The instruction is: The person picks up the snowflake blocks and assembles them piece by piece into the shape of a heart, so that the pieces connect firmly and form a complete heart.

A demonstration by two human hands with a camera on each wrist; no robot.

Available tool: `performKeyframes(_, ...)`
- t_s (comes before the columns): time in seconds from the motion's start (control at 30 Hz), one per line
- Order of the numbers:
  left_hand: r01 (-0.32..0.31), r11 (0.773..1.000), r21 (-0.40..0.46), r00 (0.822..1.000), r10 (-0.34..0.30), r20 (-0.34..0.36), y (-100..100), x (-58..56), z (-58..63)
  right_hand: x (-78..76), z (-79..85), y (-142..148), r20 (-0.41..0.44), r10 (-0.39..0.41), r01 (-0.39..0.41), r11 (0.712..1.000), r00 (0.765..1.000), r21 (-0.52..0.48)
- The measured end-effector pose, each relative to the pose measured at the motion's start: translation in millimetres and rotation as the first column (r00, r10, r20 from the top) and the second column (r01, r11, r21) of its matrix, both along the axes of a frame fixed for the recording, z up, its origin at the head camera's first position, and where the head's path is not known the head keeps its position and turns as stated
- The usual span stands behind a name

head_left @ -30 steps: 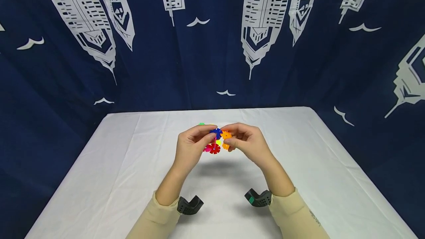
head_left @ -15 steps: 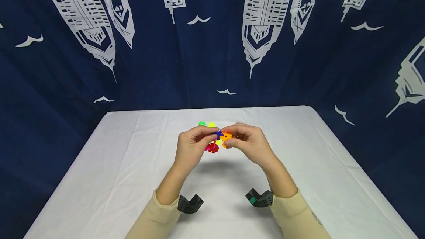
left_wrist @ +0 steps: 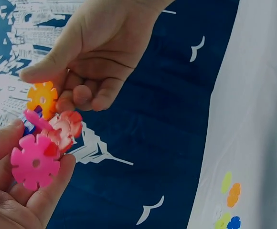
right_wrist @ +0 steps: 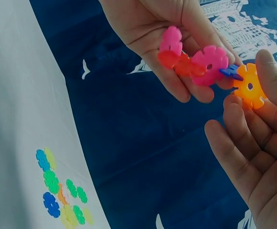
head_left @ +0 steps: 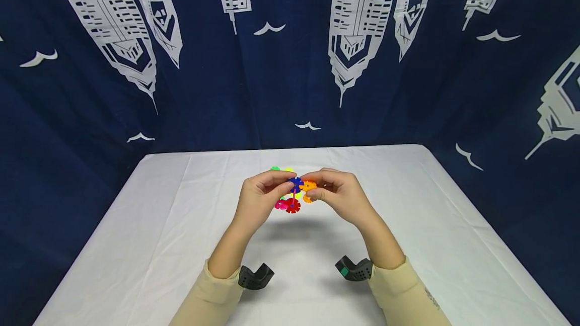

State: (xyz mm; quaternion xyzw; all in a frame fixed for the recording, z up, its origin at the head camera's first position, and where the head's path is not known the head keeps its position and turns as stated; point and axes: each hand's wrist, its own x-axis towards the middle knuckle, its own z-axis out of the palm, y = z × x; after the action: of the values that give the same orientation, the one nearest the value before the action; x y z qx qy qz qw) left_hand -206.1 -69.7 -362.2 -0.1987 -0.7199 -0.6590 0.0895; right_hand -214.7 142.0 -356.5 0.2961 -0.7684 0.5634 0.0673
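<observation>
My left hand (head_left: 263,195) pinches a blue flower-shaped slotted disc (head_left: 296,183) between thumb and fingertips. Joined to it is a chain of pink (right_wrist: 214,57) and red (right_wrist: 175,61) discs, which hangs toward me in the head view. My right hand (head_left: 340,195) pinches an orange disc (right_wrist: 243,93) by its edge, thumb on one side and fingers on the other. Blue and orange meet edge to edge at crossed angles, raised above the table. In the left wrist view the pink disc (left_wrist: 26,167) partly covers the blue one.
Several loose discs lie on the white-covered table (head_left: 181,245) beyond and below the hands, among them a green one (right_wrist: 51,182) and a blue one (right_wrist: 51,205). A dark blue curtain (head_left: 272,89) with white prints hangs behind the table.
The blue disc tilts edge-on half a second ago and now faces the head camera again, overlapping the orange disc's edge. The red and pink discs have swung slightly lower. Both hands stay nearly in place.
</observation>
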Motion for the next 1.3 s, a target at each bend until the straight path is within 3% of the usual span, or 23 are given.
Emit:
performKeyframes(0.27, 0.018, 1.0, -0.007, 0.998, -0.018, 0.058, -2, -0.8, -1.7, -2.8, -3.1, 1, -0.036, -0.041, 0.041, 0.999, 0.999, 0.0)
performKeyframes(0.47, 0.091, 0.995, -0.051, 0.991, -0.086, 0.101, -3, -1.6, -3.4, -3.8, -6.2, -1, -0.038, -0.077, 0.076, 0.997, 0.996, -0.022)
performKeyframes(0.67, 0.122, 0.99, -0.07, 0.983, -0.111, 0.15, -1, -2.8, -4.8, -4.8, -8.1, -4, -0.111, -0.093, 0.091, 0.996, 0.989, -0.023)
performKeyframes(0.9, 0.137, 0.985, -0.108, 0.977, -0.116, 0.177, 1, -3.5, -6.8, -4.7, -12.0, -9, -0.182, -0.051, 0.051, 0.999, 0.982, -0.003)
performKeyframes(1.1, 0.066, 0.986, -0.154, 0.988, -0.043, 0.147, 0, -3.8, -5.1, -5.8, -10.8, -7, -0.123, -0.022, 0.021, 1.0, 0.992, -0.011)
performKeyframes(1.2, 0.043, 0.99, -0.136, 0.989, -0.023, 0.145, -1, -5.0, -4.9, -11.9, -14.3, -4, -0.059, -0.077, 0.077, 0.997, 0.995, 0.012)
performKeyframes(1.3, 0.035, 0.994, -0.104, 0.988, -0.019, 0.153, -2, -5.1, -5.1, -24.3, -28.4, 2, 0.023, -0.147, 0.146, 0.988, 0.989, 0.047)
